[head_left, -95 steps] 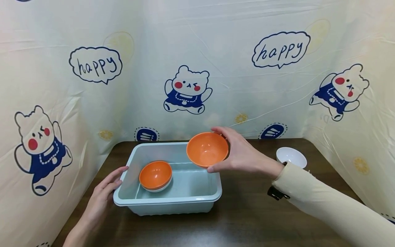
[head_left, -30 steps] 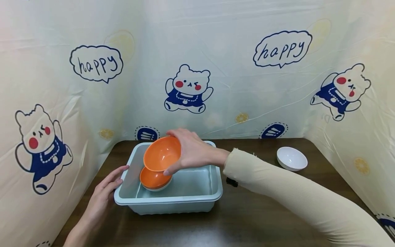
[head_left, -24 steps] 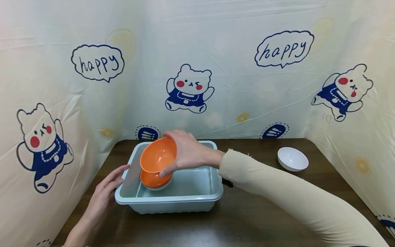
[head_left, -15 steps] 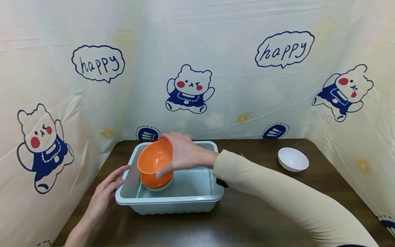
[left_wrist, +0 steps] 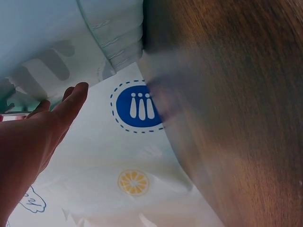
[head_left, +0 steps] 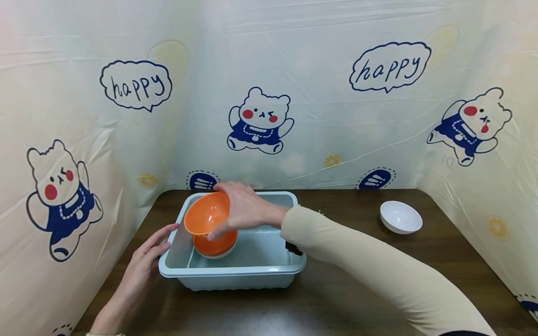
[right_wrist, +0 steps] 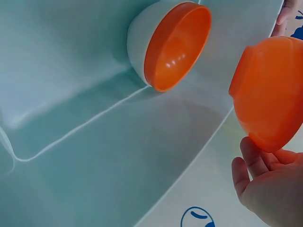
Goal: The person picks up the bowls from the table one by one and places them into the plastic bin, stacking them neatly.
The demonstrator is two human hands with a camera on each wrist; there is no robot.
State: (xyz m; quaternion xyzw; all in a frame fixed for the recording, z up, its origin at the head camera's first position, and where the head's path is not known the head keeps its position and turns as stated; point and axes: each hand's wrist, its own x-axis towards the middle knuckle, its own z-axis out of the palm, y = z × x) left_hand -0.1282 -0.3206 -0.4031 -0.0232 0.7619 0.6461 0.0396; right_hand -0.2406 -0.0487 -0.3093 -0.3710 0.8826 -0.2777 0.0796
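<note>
My right hand (head_left: 245, 205) grips an orange bowl (head_left: 203, 214) by its rim, thumb on the near side and fingers on the far side. It holds the bowl tilted over the left part of a pale blue tub (head_left: 235, 271). Below, partly covered in the head view, another orange bowl (head_left: 222, 243) sits nested in a white bowl (right_wrist: 138, 42) inside the tub. The right wrist view shows the held bowl (right_wrist: 272, 94) apart from that stack. At the tub's left side, my left hand (head_left: 143, 261) rests its extended fingers on the rim.
A lone white bowl (head_left: 401, 217) stands at the right of the dark wooden table (head_left: 349, 289). Printed cloth (head_left: 319, 102) with bear drawings encloses the table at the back and both sides.
My right hand has carried the orange bowl leftward from the tub's right side, then slightly lower, over the nested bowls. My left hand has stayed at the tub's rim.
</note>
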